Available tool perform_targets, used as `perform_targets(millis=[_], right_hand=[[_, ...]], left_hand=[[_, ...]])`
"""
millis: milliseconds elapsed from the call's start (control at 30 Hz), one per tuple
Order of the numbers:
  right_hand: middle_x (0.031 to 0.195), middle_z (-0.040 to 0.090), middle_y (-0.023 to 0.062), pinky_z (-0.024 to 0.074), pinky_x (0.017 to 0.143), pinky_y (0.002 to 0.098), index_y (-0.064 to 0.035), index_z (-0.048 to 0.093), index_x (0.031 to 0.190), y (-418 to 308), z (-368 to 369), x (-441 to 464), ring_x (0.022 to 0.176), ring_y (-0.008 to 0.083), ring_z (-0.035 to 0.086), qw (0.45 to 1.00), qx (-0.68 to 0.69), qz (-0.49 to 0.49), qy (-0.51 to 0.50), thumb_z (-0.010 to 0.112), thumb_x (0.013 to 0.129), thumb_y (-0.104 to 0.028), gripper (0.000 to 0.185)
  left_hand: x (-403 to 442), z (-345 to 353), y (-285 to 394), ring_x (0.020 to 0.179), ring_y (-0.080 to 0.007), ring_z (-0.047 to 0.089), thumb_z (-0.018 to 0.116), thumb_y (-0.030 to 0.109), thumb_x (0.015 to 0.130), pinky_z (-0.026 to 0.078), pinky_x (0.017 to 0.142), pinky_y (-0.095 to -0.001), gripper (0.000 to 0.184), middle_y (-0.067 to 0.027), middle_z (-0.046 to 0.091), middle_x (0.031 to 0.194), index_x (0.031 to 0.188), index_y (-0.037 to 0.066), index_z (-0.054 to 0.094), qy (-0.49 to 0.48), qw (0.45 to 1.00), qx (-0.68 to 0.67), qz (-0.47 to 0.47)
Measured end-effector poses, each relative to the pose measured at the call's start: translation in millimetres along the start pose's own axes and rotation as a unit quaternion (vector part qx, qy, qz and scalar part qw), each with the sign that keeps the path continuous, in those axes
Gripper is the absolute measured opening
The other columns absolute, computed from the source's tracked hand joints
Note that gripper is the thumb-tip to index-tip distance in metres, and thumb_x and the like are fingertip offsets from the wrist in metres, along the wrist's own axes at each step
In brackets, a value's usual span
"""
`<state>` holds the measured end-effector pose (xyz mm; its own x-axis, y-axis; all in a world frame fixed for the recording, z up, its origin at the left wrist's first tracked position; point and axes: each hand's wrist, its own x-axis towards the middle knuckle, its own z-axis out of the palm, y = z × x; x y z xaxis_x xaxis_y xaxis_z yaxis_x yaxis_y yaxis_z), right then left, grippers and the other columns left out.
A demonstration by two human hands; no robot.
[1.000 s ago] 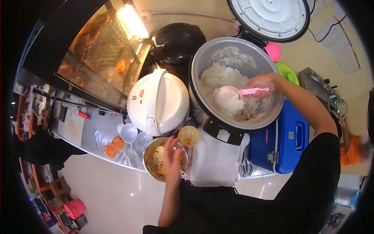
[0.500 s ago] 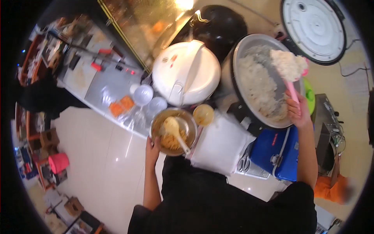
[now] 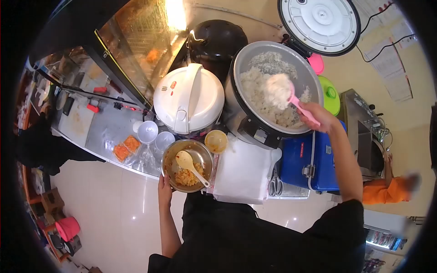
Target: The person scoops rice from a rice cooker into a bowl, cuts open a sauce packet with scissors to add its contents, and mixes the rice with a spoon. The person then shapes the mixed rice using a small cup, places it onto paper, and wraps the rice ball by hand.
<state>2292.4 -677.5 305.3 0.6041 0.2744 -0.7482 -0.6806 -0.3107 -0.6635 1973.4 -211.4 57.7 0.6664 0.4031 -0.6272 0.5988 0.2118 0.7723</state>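
My right hand [image 3: 318, 117] is closed round the handle of a pink rice scoop [image 3: 304, 110]. A heaped clump of white rice [image 3: 276, 91] sits on the scoop, above the large open rice cooker [image 3: 239, 63], whose pot holds more rice [image 3: 255, 82]. My left hand [image 3: 165, 190] grips the near left side of a steel mixing bowl [image 3: 166, 164]; part of its fingers is hidden by the bowl. Inside the bowl lie yellowish-orange seasoned rice [image 3: 185, 178] and a cream rice paddle [image 3: 185, 160], its handle resting over the rim.
A closed white rice cooker [image 3: 170, 102] stands behind the bowl. Nearby are a small yellow-stained cup [image 3: 216, 141], white sheets [image 3: 240, 175], scissors [image 3: 275, 185] and a blue cooler box [image 3: 296, 159]. The cooker's raised lid [image 3: 321, 22] is behind. Other people are at far left [image 3: 45, 136] and right [image 3: 384, 190].
The loaded scoop has moved left, from the cooker's right rim to over the middle of the pot. My view has shifted; my left hand still holds the bowl.
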Motion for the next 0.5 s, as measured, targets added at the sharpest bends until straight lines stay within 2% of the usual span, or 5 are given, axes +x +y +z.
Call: perform_targets(millis=[67, 167, 267, 367, 500], right_hand=[[0.064, 0.051, -0.0021, 0.0321, 0.033, 0.0205, -0.0073, 0.057, 0.091, -14.7, 1.1, 17.5, 0.042, 0.0046, 0.043, 0.987, -0.157, 0.019, -0.013, 0.049, 0.103, -0.039, 0.034], [0.065, 0.053, -0.0015, 0.0401, 0.039, 0.0256, -0.0052, 0.063, 0.09, -16.7, 18.9, 61.4, 0.047, 0.0077, 0.048, 0.945, -0.306, 0.117, -0.002, 0.05, 0.101, -0.044, 0.042], [0.064, 0.055, -0.0007, 0.0427, 0.045, 0.0296, -0.0046, 0.069, 0.087, -21.2, 23.2, 77.8, 0.051, 0.0106, 0.05, 0.836, -0.537, 0.112, -0.024, 0.048, 0.1, -0.046, 0.048], [0.062, 0.054, -0.0001, 0.0385, 0.042, 0.0297, -0.0044, 0.071, 0.083, -37.8, 10.3, 79.8, 0.049, 0.0113, 0.047, 0.792, -0.604, 0.084, -0.017, 0.046, 0.101, -0.046, 0.051], [0.058, 0.048, -0.0013, 0.0344, 0.041, 0.0302, -0.0044, 0.071, 0.081, -44.6, 7.4, 74.8, 0.046, 0.0101, 0.043, 0.815, -0.566, 0.106, -0.055, 0.045, 0.101, -0.045, 0.052]], left_hand=[[-1.7, 0.6, 0.3, 0.1, -0.0216, 0.067, 0.041, 0.037, 0.107, 0.06, 0.078, -0.0332, 0.049, -0.0142, 0.059, 0.125, 0.142, 0.003, 0.043, -0.015, 1.0, 0.001, 0.011], [7.5, -7.2, -13.6, 0.092, -0.0212, 0.068, 0.042, 0.044, 0.105, 0.06, 0.073, -0.0346, 0.059, -0.0144, 0.062, 0.12, 0.146, 0.001, 0.038, -0.035, 0.999, 0.009, 0.028], [5.7, -7.9, -18.9, 0.093, -0.0229, 0.069, 0.041, 0.044, 0.105, 0.06, 0.074, -0.036, 0.059, -0.0147, 0.062, 0.119, 0.146, 0.002, 0.037, -0.008, 1.0, -0.008, 0.008], [0.3, -8.3, -20.6, 0.093, -0.024, 0.069, 0.041, 0.044, 0.106, 0.061, 0.074, -0.0359, 0.059, -0.0154, 0.061, 0.12, 0.147, 0.002, 0.037, -0.02, 0.999, -0.019, 0.019], [-9.9, -7.2, -13.3, 0.092, -0.0247, 0.069, 0.039, 0.043, 0.107, 0.061, 0.073, -0.0352, 0.058, -0.0146, 0.061, 0.122, 0.146, 0.001, 0.037, -0.017, 0.999, -0.025, 0.027]])
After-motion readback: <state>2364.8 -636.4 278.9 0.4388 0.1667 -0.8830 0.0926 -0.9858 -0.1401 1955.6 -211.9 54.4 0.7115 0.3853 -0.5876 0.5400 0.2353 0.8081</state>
